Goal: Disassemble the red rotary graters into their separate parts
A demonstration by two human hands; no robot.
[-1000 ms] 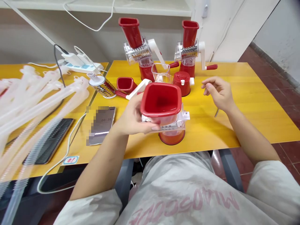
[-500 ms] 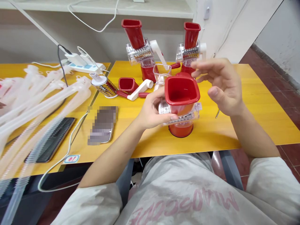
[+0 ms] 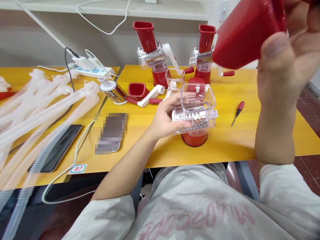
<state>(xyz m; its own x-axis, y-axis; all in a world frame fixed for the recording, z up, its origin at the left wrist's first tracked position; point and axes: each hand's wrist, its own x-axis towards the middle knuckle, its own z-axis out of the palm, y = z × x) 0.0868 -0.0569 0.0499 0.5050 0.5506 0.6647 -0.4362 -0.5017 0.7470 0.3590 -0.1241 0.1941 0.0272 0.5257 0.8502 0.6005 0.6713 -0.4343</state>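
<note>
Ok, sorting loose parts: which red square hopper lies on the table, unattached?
The red plastic hopper beside the steel grater drum. Two others top standing graters; the fourth is in the right hand.

This looks like a small assembly workshop: yellow worktables (image 3: 140, 148) hold several part-built graters (image 3: 150, 56), a screwdriver (image 3: 238, 112), and bundled plastic tubes (image 3: 42, 113). A power strip (image 3: 87, 72) sits nearby, and the floor (image 3: 308, 160) is tiled.

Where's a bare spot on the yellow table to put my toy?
Bare yellow tabletop lies between the red base and the small screwdriver, and also between the pixelated phone and that base. The back is crowded: two assembled rotary graters, a loose drum grater, a white crank handle, a red hopper.
</note>
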